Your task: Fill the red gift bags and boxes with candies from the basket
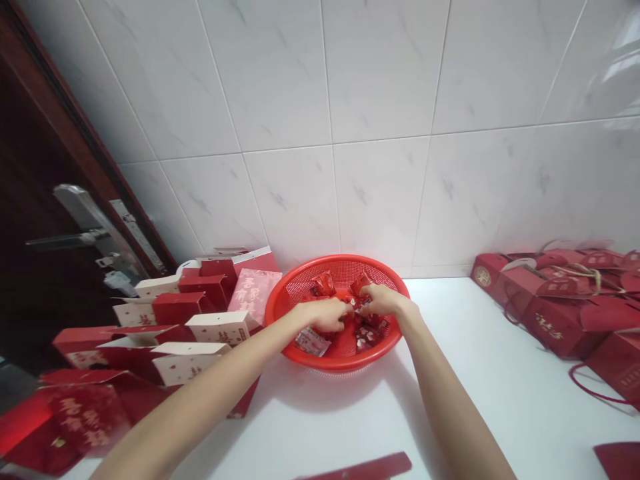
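A round red plastic basket [345, 363] with a mesh wall stands on the white table, holding several small wrapped packets. Both of my hands reach into it. My left hand [326, 315] is closed, its fingers curled down among the packets near the middle. Beside it lies a pale pink packet [313, 342]. My right hand [381, 299] is at the basket's right side, its fingers bent together over red packets. A dark red packet [367, 337] lies just below it, and another red packet [324, 283] rests near the back wall. What my fingertips grip is hidden.
Open red and cream gift boxes [193, 293] crowd the left. Closed red boxes [560, 327] with cord handles stand at right. A red strip [370, 467] lies at the front edge. Behind are a tiled wall [380, 200] and a dark door with a handle [75, 237].
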The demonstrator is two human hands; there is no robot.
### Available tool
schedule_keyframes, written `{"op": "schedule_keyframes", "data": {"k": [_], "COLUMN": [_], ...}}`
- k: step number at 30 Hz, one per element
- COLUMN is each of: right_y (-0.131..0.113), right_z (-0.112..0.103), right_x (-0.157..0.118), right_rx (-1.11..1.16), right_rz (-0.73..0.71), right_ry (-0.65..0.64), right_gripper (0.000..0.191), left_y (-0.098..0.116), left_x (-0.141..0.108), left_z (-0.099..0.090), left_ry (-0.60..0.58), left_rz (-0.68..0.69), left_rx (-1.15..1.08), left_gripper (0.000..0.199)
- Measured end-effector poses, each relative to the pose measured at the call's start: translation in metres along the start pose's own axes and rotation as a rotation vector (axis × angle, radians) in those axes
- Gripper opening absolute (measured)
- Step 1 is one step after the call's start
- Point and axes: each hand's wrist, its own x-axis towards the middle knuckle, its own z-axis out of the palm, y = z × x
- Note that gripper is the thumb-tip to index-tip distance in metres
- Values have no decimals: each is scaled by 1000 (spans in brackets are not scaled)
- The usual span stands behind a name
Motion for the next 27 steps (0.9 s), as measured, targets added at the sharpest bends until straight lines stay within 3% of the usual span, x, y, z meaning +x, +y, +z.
{"op": "schedule_keyframes", "data": {"k": [3, 7, 10, 13, 18, 20, 23, 25, 27], "right_y": [-1, -5, -10, -14, -16, -16, -16, -16, -17], "right_z": [-1, -5, -9, -11, -4, 1, 6, 9, 9], "right_x": [-1, -4, -7, -10, -8, -4, 1, 2, 2], "right_rx": [37, 191, 338, 387, 474, 505, 488, 466, 463], "right_rz": [-72, -250, -358, -364, -388, -387, -342, -323, -314], "right_ry": [30, 90, 114, 177, 256, 290, 341, 343, 332], "right_gripper": [33, 51, 31, 7, 8, 7, 4, 4, 5], "left_y": [-14, -20, -14, -4, 0, -4, -7, -5, 1], "left_x": [-4, -12, -18, -25, -41, -50, -60, -60, -56], "left_z": [-12, -16, -13, -10, -11, -13, -14, -11, -6], "left_ry": [78, 303, 363, 348, 467, 415, 116, -79, -150], "left_rz": [42, 122, 161, 137, 5, -75, -154, -169, -184], "left_rx": [-188, -446, -633, -731, -592, -417, -166, -65, 31], "left_gripper": [43, 46, 51, 59, 54, 43, 31, 34, 48]}}
